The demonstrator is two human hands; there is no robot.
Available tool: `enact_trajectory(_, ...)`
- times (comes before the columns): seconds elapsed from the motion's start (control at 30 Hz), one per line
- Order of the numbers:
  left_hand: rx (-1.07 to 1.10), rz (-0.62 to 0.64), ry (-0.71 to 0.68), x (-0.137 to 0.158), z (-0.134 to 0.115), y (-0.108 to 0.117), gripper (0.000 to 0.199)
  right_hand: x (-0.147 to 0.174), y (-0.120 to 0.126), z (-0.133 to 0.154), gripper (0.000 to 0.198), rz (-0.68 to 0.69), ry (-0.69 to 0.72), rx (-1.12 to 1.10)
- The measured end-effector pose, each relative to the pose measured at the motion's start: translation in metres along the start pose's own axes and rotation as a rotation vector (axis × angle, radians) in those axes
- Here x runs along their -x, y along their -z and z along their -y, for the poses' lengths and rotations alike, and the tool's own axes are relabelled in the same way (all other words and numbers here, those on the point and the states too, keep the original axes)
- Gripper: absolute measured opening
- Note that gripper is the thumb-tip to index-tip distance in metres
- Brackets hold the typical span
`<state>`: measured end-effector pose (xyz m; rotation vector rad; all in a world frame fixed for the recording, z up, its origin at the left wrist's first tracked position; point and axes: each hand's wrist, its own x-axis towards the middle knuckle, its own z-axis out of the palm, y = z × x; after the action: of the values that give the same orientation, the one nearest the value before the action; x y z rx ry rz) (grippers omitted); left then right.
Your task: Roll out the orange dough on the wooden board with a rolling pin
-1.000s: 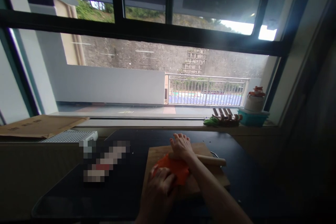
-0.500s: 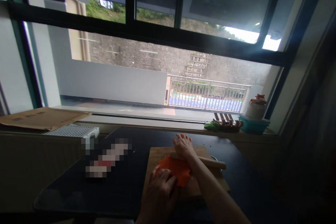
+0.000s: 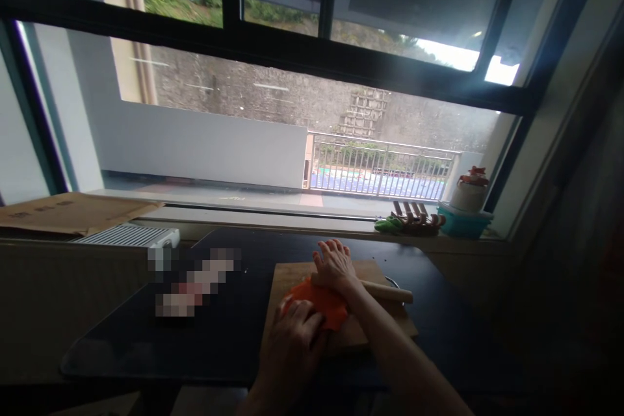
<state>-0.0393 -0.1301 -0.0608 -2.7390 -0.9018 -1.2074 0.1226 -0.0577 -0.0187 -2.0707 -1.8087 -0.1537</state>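
Note:
A flat orange sheet of dough (image 3: 327,304) lies on the wooden board (image 3: 292,272). My left hand (image 3: 295,335) is at the sheet's near left edge, its fingers curled down and closed on the dough; the fingertips are partly hidden. Across the far side of the dough lies a wooden rolling pin (image 3: 390,292), slanting down to the right. My right hand (image 3: 335,266) rests its palm on the left part of the pin, with the fingers stretched out and spread beyond it.
Under the board is a dark table (image 3: 219,338). A blurred-out pale object (image 3: 205,279) lies on its left part. A metal ring handle (image 3: 391,282) shows behind the pin. On the sill stand a teal box (image 3: 465,221), a brown rack (image 3: 419,220) and a green item (image 3: 389,225).
The whole view has shifted slightly, with the scene sitting a little higher and further left. Both hands keep nearly the same places on the dough and the rolling pin.

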Motion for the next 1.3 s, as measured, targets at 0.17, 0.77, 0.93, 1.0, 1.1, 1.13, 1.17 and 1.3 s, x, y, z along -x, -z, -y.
enact_trajectory(0.17, 0.021, 0.002, 0.005, 0.001, 0.000, -0.001, 0.012, -0.028, 0.001, -0.010, 0.045, 0.013, -0.009, -0.006)
enact_trajectory(0.77, -0.072, -0.045, -0.112, -0.001, 0.010, 0.000, 0.030, -0.026, 0.009, -0.007, 0.043, -0.095, 0.060, 0.091)
enact_trajectory(0.93, 0.018, 0.019, -0.137, -0.013, 0.008, 0.005, 0.029, -0.002, 0.000, -0.014, 0.051, -0.043, 0.065, 0.118)
enact_trajectory(1.0, 0.055, -0.005, -0.116, -0.019, 0.006, 0.009, 0.030, 0.008, 0.001, -0.018, 0.053, -0.011, 0.058, 0.130)
enact_trajectory(1.1, 0.072, -0.025, -0.163, -0.026, 0.010, 0.018, 0.030, 0.008, 0.016, -0.026, 0.054, 0.010, 0.021, 0.145)
enact_trajectory(1.13, 0.069, -0.023, -0.202, -0.026, 0.013, 0.022, 0.030, 0.005, 0.023, -0.029, 0.054, 0.007, 0.009, 0.145)
enact_trajectory(1.17, 0.067, -0.016, -0.242, -0.026, 0.016, 0.024, 0.030, 0.002, 0.031, -0.030, 0.054, 0.000, 0.003, 0.143)
enact_trajectory(1.3, 0.113, 0.027, -0.307, -0.017, 0.028, 0.028, 0.025, 0.001, 0.052, -0.030, 0.053, -0.006, 0.067, 0.113)
